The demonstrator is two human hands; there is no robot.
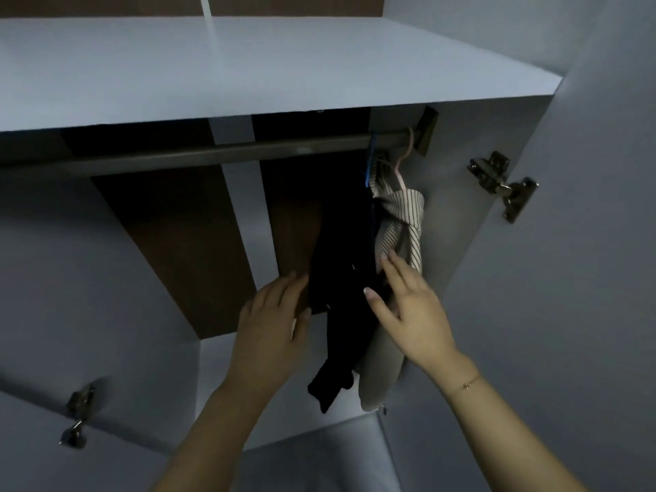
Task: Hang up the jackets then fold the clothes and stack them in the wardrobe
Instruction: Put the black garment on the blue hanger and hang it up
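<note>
Wardrobe (pixel 532 278) interior fills the view, seen from below and in dim light, with pale walls and brown back panels. Its broad pale shelf (pixel 248 72) spans the top, and directly under that shelf a dark rail (pixel 220 152) runs across to a bracket at the wardrobe's right wall.

Both jackets hang from the right end of the rail, close to that wall. The black jacket (pixel 340 278) hangs on a blue hanger (pixel 370 161) and drops in a long dark fold, its lowest tip well below the rail. Just beside it, nearer the wall, the striped jacket (pixel 401 225) hangs on a pale pink hanger (pixel 404 161); a plain grey part of cloth hangs below its striped part, and whether that belongs to the same garment cannot be told.

The left hand (pixel 273 324) reaches up on the side of the black jacket away from the wall, fingers straight and together, fingertips at the jacket's edge, gripping nothing. The right hand (pixel 411 307) is on the wall side, fingers spread and straight, thumb lying against the black jacket and fingertips touching the striped cloth, closed around nothing. A thin bracelet (pixel 465 385) circles the right wrist.

A metal hinge (pixel 504 186) sits on the door right of the rail's end, and another hinge (pixel 76 417) sits low on the left door.
</note>
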